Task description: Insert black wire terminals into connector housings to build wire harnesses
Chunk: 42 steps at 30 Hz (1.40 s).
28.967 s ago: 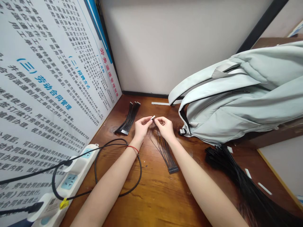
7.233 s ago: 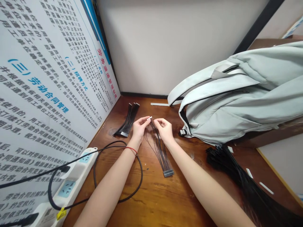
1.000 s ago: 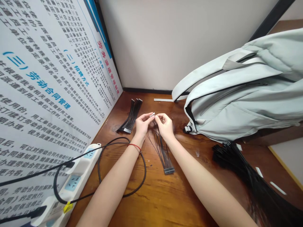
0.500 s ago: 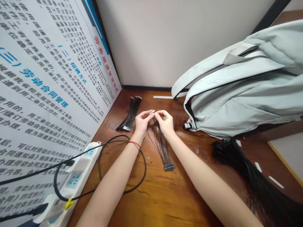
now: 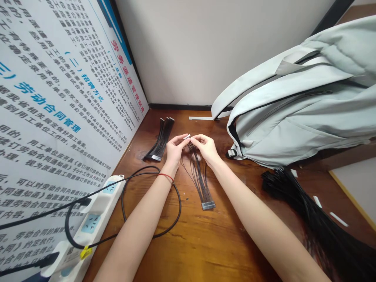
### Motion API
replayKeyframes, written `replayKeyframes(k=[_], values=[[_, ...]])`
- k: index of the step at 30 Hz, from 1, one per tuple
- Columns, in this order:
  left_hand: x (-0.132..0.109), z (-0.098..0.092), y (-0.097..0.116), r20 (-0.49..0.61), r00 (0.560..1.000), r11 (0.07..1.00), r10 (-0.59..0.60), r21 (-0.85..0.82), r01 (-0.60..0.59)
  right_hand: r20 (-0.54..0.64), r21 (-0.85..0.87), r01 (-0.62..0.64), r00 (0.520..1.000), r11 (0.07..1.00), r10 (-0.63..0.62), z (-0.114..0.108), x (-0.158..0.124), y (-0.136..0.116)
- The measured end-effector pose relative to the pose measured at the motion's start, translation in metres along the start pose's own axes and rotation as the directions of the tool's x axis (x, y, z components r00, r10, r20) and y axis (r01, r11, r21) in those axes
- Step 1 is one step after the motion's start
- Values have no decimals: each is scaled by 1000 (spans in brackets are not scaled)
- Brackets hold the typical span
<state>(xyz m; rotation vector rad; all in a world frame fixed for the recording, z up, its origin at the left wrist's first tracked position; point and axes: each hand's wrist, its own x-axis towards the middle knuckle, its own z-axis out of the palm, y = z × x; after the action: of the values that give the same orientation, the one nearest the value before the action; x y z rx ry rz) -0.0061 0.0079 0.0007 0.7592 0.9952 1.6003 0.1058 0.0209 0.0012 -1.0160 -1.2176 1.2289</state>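
Observation:
My left hand point(image 5: 174, 150) pinches a small white connector point(image 5: 187, 137) at the top end of a fan of thin black wires point(image 5: 198, 176). My right hand point(image 5: 207, 148) is closed in a pinch right beside it, on one of those wires near the connector. The wires run toward me over the wooden table point(image 5: 199, 243) and end in a dark connector strip point(image 5: 208, 205) lying flat. A red thread circles my left wrist.
A finished bundle of black wires point(image 5: 161, 140) lies left of my hands by the printed board point(image 5: 58, 105). A grey backpack point(image 5: 296, 105) fills the right. A heap of loose black wires point(image 5: 308, 219) and white slips lie below it. A white power strip point(image 5: 88, 223) with a black cable point(image 5: 176, 211) sits at left.
Both hands have stayed together at the white connector, fingers shifting slightly. The wire fan and its lower connector strip moved a little. The view has tilted slightly.

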Motion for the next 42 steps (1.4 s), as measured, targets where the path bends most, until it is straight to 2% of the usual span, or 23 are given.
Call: replayKeyframes(k=[16, 25, 42], values=[[-3, 2, 0, 9, 1000, 999, 15, 47, -15, -94, -5, 37, 995, 999, -38, 6, -4, 6], [-4, 2, 3, 15, 999, 999, -30, 40, 29, -101, 4, 67, 993, 998, -67, 6, -5, 6], [-4, 1, 3, 57, 998, 995, 6, 96, -11, -103, 3, 80, 992, 997, -79, 6, -7, 8]])
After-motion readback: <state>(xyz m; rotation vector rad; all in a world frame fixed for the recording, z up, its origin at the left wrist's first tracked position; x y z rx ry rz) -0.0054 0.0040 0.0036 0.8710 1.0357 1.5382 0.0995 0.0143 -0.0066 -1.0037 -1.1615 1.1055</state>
